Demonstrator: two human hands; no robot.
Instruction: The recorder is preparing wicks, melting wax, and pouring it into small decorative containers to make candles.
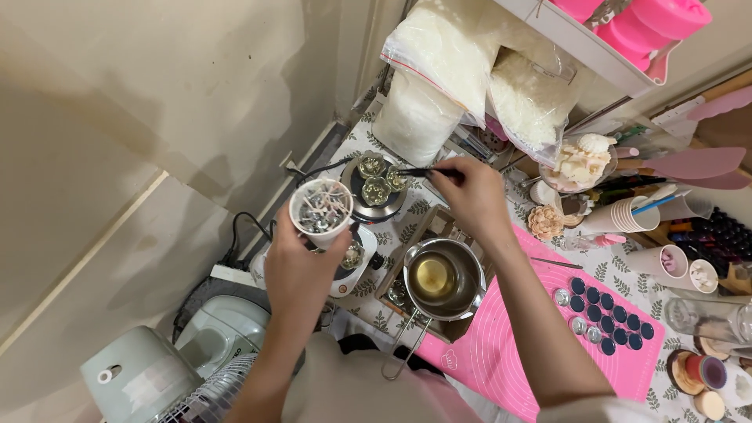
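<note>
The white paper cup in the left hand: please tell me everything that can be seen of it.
The white paper cup is round, with a rolled rim and plain walls that look like thin paper. It stands almost upright, slightly tilted toward the camera, held above the table edge beside a small round hot plate. Inside lie many small wicks with round metal bases and pale strings. Only the left hand touches it, fingers wrapped around its lower wall.

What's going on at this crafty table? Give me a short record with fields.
Left hand: holds a white cup of wicks
Right hand: grips dark tweezers, tips at small glass jars
Jars: on a round hot plate
Metal pot: yellowish liquid inside
Pink mat: rows of dark round lids
Behind: bags of white flakes
</note>
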